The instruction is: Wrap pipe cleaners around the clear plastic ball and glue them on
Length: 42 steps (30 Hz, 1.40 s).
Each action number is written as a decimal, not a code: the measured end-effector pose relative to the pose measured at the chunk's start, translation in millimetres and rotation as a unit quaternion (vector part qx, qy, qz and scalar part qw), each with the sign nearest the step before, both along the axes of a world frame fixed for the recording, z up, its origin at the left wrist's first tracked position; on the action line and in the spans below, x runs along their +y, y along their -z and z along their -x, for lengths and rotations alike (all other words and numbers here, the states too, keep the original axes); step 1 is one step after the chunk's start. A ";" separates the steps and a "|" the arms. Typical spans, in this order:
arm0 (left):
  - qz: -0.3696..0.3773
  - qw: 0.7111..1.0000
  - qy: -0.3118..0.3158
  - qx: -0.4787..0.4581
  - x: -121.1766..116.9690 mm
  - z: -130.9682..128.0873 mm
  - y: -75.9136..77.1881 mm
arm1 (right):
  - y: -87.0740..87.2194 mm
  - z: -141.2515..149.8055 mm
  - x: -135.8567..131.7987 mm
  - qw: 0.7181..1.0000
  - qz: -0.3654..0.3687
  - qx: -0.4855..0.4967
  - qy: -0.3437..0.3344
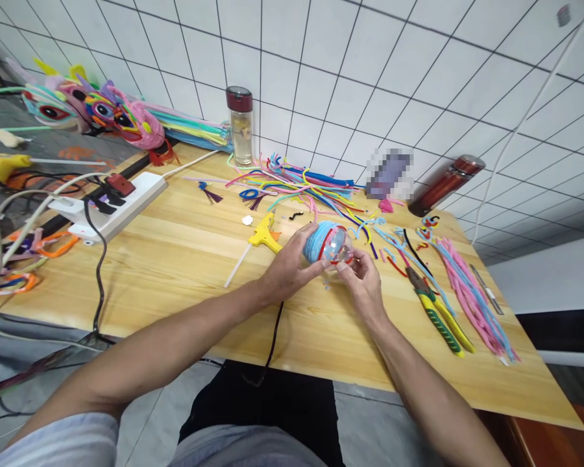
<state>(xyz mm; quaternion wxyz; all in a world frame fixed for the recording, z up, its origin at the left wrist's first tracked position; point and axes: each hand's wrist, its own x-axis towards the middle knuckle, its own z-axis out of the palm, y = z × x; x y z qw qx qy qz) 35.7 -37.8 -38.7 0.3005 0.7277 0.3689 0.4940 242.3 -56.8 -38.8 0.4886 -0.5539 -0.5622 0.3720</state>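
Observation:
Between my hands, above the wooden table, is a clear plastic ball [337, 244] partly wrapped in light blue pipe cleaner, with red strips round its clear part. My left hand [292, 263] is wrapped round the blue-covered side, thumb along its lower edge. At the clear end, the fingers of my right hand [366, 280] pinch the rim near a red strip. Just left of my left hand lies a yellow glue gun [265, 235] with a white glue stick in it. Pliers [435, 311] with green and yellow handles lie right of my right hand.
Loose coloured pipe cleaners [302, 185] lie along the back, beside a glass bottle [242, 126]. A red flask [448, 185] stands at the back right. A pink and blue bundle [472, 295] lies on the right. A white power strip [121, 207] with cables sits left, near pipe-cleaner masks [126, 120].

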 end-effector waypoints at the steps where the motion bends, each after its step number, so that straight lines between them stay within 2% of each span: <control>1: 0.000 1.000 -0.002 0.004 0.0 -0.2 0.0 | -0.5 0.0 -0.2 1.000 0.001 -0.002 0.003; 12: -0.004 1.000 0.001 0.010 0.9 -0.5 1.4 | -0.9 0.9 0.6 1.000 0.006 0.010 -0.001; 23: 0.041 0.998 0.041 -0.035 0.7 0.8 -1.7 | 0.2 0.9 1.3 1.000 0.004 0.024 0.004; 28: 0.101 0.989 0.066 -0.082 -1.5 -0.1 -5.2 | -5.8 -5.6 4.6 1.000 0.012 0.022 -0.004; 33: 0.198 0.971 0.060 -0.116 -3.7 -1.6 -13.8 | -23.9 -12.5 7.5 0.997 0.062 -0.010 -0.053; 37: 0.226 0.971 0.046 -0.070 -5.9 -0.9 -20.0 | -38.2 -20.3 9.8 0.991 0.092 -0.054 -0.078; 42: 0.216 0.973 0.059 0.049 -5.9 0.8 -19.4 | -46.0 -35.7 14.2 0.978 0.105 -0.107 -0.142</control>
